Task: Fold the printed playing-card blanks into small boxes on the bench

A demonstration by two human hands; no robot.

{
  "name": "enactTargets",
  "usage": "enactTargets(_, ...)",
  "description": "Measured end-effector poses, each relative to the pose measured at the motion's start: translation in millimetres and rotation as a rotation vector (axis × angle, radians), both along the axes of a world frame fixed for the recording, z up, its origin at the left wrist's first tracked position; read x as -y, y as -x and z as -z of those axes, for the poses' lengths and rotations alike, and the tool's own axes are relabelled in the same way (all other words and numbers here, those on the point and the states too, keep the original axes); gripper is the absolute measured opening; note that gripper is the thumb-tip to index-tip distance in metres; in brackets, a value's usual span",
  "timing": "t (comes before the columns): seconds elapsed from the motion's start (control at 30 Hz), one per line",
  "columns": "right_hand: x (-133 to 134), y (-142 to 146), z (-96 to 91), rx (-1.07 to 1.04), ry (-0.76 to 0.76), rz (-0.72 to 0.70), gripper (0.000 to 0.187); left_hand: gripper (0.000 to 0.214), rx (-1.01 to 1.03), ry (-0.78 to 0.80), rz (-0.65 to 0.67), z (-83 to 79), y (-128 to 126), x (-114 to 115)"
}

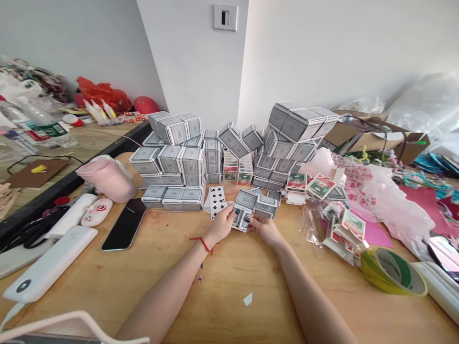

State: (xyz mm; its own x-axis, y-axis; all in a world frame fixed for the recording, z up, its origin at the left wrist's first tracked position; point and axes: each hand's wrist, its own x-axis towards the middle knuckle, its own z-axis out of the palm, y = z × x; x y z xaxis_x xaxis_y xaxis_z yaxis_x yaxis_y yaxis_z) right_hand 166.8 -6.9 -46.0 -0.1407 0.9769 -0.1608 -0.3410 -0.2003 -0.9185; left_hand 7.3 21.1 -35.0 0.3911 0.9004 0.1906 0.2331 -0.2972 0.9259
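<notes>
My left hand (224,222) and my right hand (264,228) meet near the middle of the table, fingers closed around a folded playing-card piece (241,219) with a grey patterned back. Just behind it lies another grey card block (265,205). Left of my fingers, a loose pile of playing cards (217,198) shows black spades face up. Stacks of grey card blocks stand behind: a left stack (174,167), a right stack (292,129), and two tilted blocks (236,139) between them. Below those, card boxes (244,177) show red and green ends.
To the left are a black phone (124,225), a white power bank (52,263) and a pink roll (107,177). Opened card boxes (346,229), a roll of yellow tape (392,271) and a plastic bag (380,191) lie right. A white paper scrap (248,299) lies in front.
</notes>
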Motion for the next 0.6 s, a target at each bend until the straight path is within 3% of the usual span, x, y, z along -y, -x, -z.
enactTargets(0.23, 0.4, 3.1, -0.8, 0.106, 0.005, 0.028, 0.026, 0.022, -0.027, -0.017, 0.032, -1.5, -1.5, 4.9)
enactTargets(0.4, -1.4, 9.2, 1.9, 0.176, 0.022, 0.175, 0.03, 0.023, -0.096, -0.012, -0.051, 2.5, -7.7, 12.0)
enactTargets(0.6, -1.1, 15.4, -5.8, 0.44, -0.167, 0.297, 0.035, 0.022, -0.124, 0.007, -0.104, 5.2, -16.7, 21.1)
